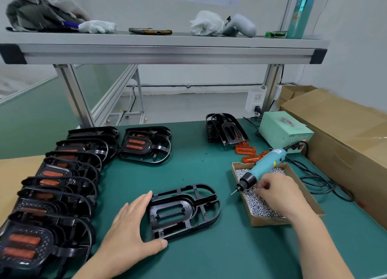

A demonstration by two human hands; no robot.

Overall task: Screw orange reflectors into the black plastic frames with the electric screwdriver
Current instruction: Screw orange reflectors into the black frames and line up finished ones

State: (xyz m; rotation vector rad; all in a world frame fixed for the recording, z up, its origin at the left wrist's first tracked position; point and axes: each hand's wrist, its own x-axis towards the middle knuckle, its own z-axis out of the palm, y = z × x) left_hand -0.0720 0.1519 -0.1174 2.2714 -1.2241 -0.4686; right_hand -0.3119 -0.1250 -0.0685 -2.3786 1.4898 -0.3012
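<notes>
A black plastic frame (pixel 184 211) with no reflector in it lies flat on the green table in front of me. My left hand (pixel 129 230) rests against its left end, fingers straight, thumb at its near edge. My right hand (pixel 278 195) holds the blue electric screwdriver (pixel 261 170) over a cardboard box of small silver screws (pixel 259 207), its fingertips pinching among the screws. The bit points down-left. Loose orange reflectors (pixel 246 150) lie beyond the box.
Several frames fitted with orange reflectors (pixel 52 195) are stacked in a row along the left. A pile of frames without reflectors (pixel 226 130) stands at the back. A green power supply (pixel 284 132), its black cables (pixel 318 180) and a large cardboard box (pixel 345 136) fill the right side.
</notes>
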